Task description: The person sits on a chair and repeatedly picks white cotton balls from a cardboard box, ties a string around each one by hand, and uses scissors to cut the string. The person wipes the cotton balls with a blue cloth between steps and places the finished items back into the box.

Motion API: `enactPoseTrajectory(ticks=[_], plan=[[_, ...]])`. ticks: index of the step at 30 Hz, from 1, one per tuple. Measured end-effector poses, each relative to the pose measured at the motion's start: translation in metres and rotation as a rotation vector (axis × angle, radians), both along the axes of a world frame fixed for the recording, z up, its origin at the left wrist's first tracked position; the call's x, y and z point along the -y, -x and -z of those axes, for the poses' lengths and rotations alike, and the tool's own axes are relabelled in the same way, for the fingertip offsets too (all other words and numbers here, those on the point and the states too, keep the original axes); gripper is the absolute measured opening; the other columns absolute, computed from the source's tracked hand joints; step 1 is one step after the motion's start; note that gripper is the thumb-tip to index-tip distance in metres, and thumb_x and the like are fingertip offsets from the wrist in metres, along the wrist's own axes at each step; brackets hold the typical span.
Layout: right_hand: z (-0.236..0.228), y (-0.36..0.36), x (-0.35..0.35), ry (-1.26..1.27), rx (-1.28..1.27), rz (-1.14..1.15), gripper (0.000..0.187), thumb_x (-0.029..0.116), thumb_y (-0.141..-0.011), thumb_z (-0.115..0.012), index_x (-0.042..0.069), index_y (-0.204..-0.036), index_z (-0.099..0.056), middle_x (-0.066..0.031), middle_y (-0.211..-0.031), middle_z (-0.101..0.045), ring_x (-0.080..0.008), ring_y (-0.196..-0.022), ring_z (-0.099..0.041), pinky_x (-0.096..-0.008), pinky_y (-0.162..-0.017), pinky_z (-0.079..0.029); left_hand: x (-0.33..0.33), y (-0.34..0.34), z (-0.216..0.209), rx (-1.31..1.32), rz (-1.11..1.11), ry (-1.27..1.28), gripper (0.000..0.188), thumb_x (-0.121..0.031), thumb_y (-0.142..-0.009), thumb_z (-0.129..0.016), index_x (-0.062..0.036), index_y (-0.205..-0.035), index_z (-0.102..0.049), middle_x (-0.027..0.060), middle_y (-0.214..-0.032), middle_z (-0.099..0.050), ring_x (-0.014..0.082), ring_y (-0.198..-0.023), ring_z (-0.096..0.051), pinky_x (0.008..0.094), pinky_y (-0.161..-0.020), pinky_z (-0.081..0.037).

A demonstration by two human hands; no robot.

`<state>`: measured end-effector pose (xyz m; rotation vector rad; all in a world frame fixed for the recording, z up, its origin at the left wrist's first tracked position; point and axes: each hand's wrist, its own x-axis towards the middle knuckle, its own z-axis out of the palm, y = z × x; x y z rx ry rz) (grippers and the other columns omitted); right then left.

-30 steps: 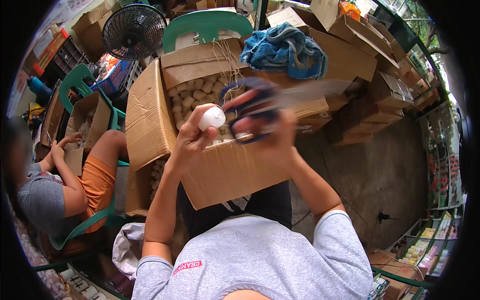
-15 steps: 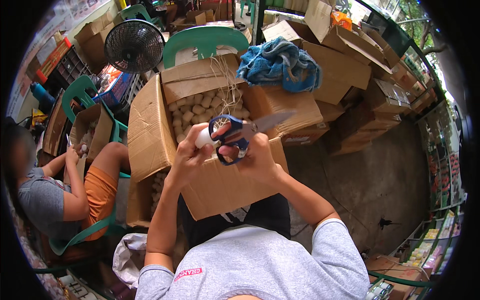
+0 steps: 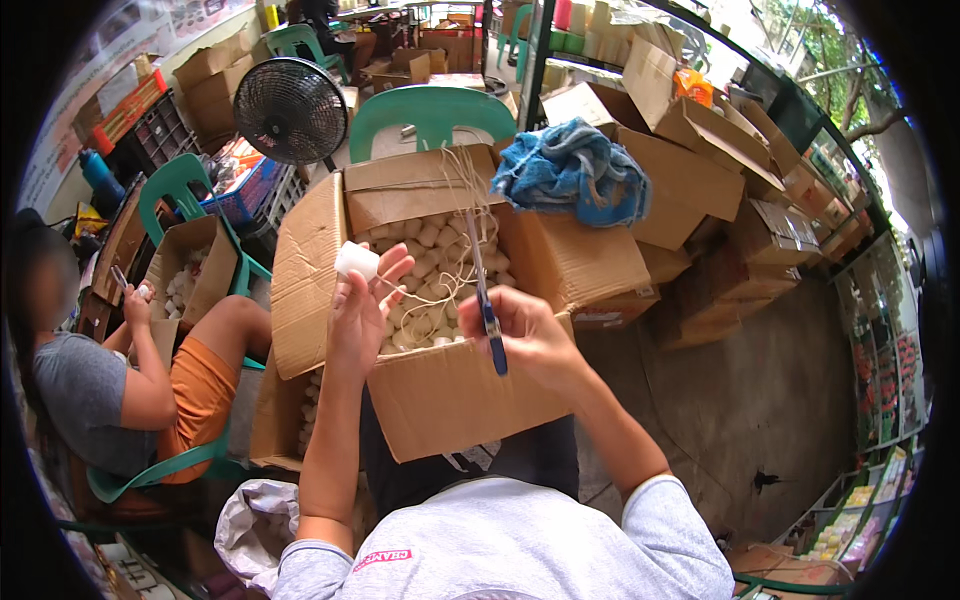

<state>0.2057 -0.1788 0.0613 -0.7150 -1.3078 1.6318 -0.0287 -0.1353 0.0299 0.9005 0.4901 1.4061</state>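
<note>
My left hand (image 3: 358, 318) holds a short white cylinder (image 3: 357, 261) between thumb and forefinger, its other fingers spread. What the cylinder is made of I cannot tell. In my right hand (image 3: 532, 338) is a pair of scissors (image 3: 476, 245) with blue handles, seen edge-on, blades pointing away from me and apart from the cylinder. Both hands are over an open cardboard box (image 3: 440, 410) in front of me. Inside it lie many similar whitish cylinders (image 3: 433, 240), with loose pale strings (image 3: 440, 290) trailing over them and up across the far flap.
A blue cloth (image 3: 575, 175) lies on the box's right flap. Beyond stand a green chair (image 3: 430, 110) and a black fan (image 3: 290, 110). On my left a seated person (image 3: 130, 370) works at another box (image 3: 200, 255). Stacked cartons (image 3: 690, 190) fill the far right; a white sack (image 3: 258, 535) is beside me.
My hands have moved apart; the left has gone left with the cylinder. The scissors have turned from lying sideways, pointing right, to pointing away from me. The view has shifted slightly.
</note>
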Motion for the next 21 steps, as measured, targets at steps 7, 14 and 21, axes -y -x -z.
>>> enactPoseTrajectory(ticks=[7, 14, 21], plan=[[0.024, 0.051, 0.038, 0.403, -0.447, -0.404, 0.045, 0.048, -0.095, -0.055, 0.006, -0.11, -0.052, 0.0012, -0.087, -0.054, -0.0067, -0.08, -0.054, -0.0226, -0.072, -0.044, -0.013, -0.004, -0.013, 0.1, -0.044, -0.034, 0.075, -0.055, -0.086, -0.061, -0.0231, -0.146, -0.029, 0.0051, -0.133, -0.048, 0.0206, -0.116, -0.05, 0.039, -0.093, -0.043], [0.015, 0.07, 0.021, 0.415, -0.363, -0.351, 0.065, 0.065, -0.09, -0.043, 0.003, -0.107, -0.057, -0.001, -0.085, -0.056, -0.01, -0.078, -0.054, -0.0243, -0.072, -0.046, -0.002, -0.007, -0.018, 0.106, -0.003, -0.111, 0.073, -0.051, -0.09, -0.055, -0.0185, -0.148, -0.025, 0.0118, -0.137, -0.047, 0.025, -0.111, -0.057, 0.0385, -0.091, -0.047], [0.016, 0.074, 0.02, 0.467, -0.227, -0.16, 0.067, 0.072, -0.081, -0.049, 0.007, -0.094, -0.057, 0.0025, -0.072, -0.055, -0.0072, -0.062, -0.052, -0.0201, -0.058, -0.045, 0.003, -0.008, 0.0, 0.112, -0.013, -0.077, 0.073, -0.051, -0.088, -0.058, -0.0161, -0.146, -0.029, 0.0032, -0.107, -0.051, 0.0104, -0.085, -0.053, 0.0271, -0.079, -0.044]])
